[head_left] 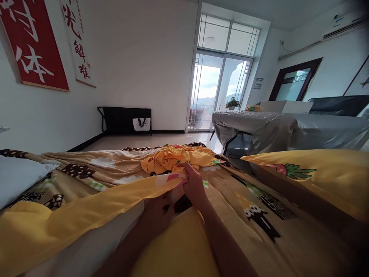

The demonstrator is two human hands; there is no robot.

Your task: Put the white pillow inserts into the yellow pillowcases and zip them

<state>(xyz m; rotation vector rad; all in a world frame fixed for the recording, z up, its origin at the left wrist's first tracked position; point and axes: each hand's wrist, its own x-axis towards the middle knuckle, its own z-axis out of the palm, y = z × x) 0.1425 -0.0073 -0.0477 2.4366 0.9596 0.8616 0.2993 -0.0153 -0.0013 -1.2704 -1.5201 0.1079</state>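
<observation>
A yellow pillowcase (112,204) stretches from the lower left to the middle, its edge raised as a long flap. My right hand (194,184) is closed on the end of that edge, where a pink print shows. White fabric (86,246), which looks like a pillow, lies under the flap. My left hand (160,209) is in shadow below the edge, close to my right hand; its fingers are mostly hidden. More yellow cloth (175,242) lies between my forearms. Just beyond my hands, a crumpled orange-yellow cloth (170,157) rests on the patterned tan blanket (227,219).
A white pillow (20,179) lies at the left, and a yellow pillow (337,177) with a pineapple print at the right. Behind stand a plastic-covered table (268,127) and a black folded panel (118,119) with a white bag (142,124). Glass doors (219,88) are at the back.
</observation>
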